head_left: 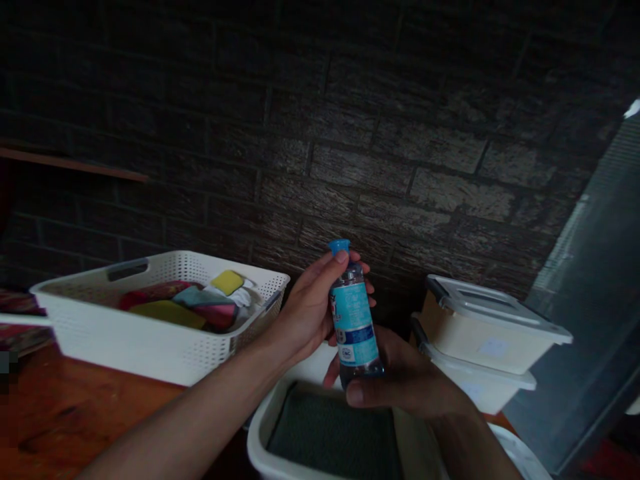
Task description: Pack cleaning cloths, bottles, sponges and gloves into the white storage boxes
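A clear plastic bottle (356,320) with a blue cap and a light-blue label is held up in front of me, tilted slightly. My left hand (320,293) wraps round its upper part, thumb near the cap. Around the bottle's base, my right hand (395,373) is closed, with the thumb across the front. Below both hands stands a white tub (257,440) with a dark green cloth-like pad (335,433) in it. The right forearm hides part of the tub.
To the left, a white perforated basket (135,353) holds folded cloths and a yellow sponge (227,282) on the wooden table (100,407). Lidded storage boxes (480,340) are stacked at right. Behind is a dark brick wall (360,167); a shelf edge (75,165) juts in at left.
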Demonstrator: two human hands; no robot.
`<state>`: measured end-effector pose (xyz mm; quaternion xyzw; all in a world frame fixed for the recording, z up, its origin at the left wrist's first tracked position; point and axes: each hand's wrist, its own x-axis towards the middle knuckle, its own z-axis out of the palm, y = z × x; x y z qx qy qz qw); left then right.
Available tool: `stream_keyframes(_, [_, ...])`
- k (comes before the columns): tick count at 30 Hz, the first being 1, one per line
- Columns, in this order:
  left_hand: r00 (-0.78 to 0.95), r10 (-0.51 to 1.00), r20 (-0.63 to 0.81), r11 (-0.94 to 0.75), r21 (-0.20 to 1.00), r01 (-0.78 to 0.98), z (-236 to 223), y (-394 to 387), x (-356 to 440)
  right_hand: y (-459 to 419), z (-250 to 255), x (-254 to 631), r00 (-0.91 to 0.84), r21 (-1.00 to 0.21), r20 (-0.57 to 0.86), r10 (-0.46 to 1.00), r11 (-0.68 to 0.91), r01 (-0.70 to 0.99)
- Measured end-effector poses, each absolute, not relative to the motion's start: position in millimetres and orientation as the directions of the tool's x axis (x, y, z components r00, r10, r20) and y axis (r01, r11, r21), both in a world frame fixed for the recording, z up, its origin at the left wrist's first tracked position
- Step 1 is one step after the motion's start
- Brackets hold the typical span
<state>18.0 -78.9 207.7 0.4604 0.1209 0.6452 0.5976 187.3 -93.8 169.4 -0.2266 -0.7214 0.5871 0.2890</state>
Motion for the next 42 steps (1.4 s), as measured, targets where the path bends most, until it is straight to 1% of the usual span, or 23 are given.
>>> stream_keyframes(2, [0.151,0.877,0.456,-0.252,0.704,-0.664,208.1,-78.2,17.9,-92.5,168.1,186.9,-0.726,-0.975,0.163,0.668,0.223,-0.013])
stream_keyframes(7, [0.115,0.878,0.465,-0.287,0.702,-0.651,208.4,-76.2,18.5,-94.3,168.7,181.2,-0.653,-0.939,0.265,0.709,0.345,-0.005])
stream_keyframes(9, [0.114,0.874,0.473,-0.296,0.703,-0.647,208.2,-76.5,18.4,-96.3,170.4,179.9,-0.637,-0.93,0.265,0.724,0.366,0.03])
stream_keyframes(12, [0.134,0.876,0.463,-0.281,0.717,-0.638,207.1,-77.8,17.8,-97.5,171.9,181.0,-0.645,-0.933,0.229,0.729,0.354,0.068])
stream_keyframes(17, [0.164,0.867,0.472,-0.271,0.719,-0.64,205.3,-80.1,17.3,-93.6,169.1,186.7,-0.733,-0.958,0.185,0.655,0.285,0.012])
stream_keyframes(23, [0.154,0.883,0.444,-0.247,0.717,-0.652,208.3,-79.0,17.1,-91.4,168.0,185.2,-0.699,-0.959,0.209,0.684,0.284,-0.009])
stream_keyframes(29, [0.216,0.873,0.438,-0.199,0.723,-0.662,209.0,-76.9,16.2,-90.0,167.6,184.1,-0.704,-0.971,0.191,0.684,0.236,-0.035])
stream_keyframes(32, [0.219,0.882,0.416,-0.177,0.725,-0.665,209.7,-78.2,15.7,-89.4,167.8,186.4,-0.744,-0.975,0.191,0.64,0.214,-0.066])
stream_keyframes(35, [0.228,0.877,0.422,-0.171,0.718,-0.674,210.9,-79.7,14.8,-89.4,168.0,188.6,-0.788,-0.981,0.187,0.587,0.146,-0.124])
stream_keyframes(37, [0.233,0.872,0.432,-0.173,0.714,-0.678,211.4,-79.8,14.5,-90.3,168.7,188.4,-0.788,-0.985,0.172,0.591,0.126,-0.12])
stream_keyframes(39, [0.229,0.869,0.438,-0.181,0.714,-0.677,211.6,-79.2,14.6,-92.0,170.5,186.8,-0.758,-0.982,0.178,0.627,0.162,-0.097])
stream_keyframes(42, [0.2,0.876,0.439,-0.203,0.712,-0.672,211.0,-77.8,15.4,-93.8,173.1,184.2,-0.708,-0.962,0.224,0.67,0.268,-0.051])
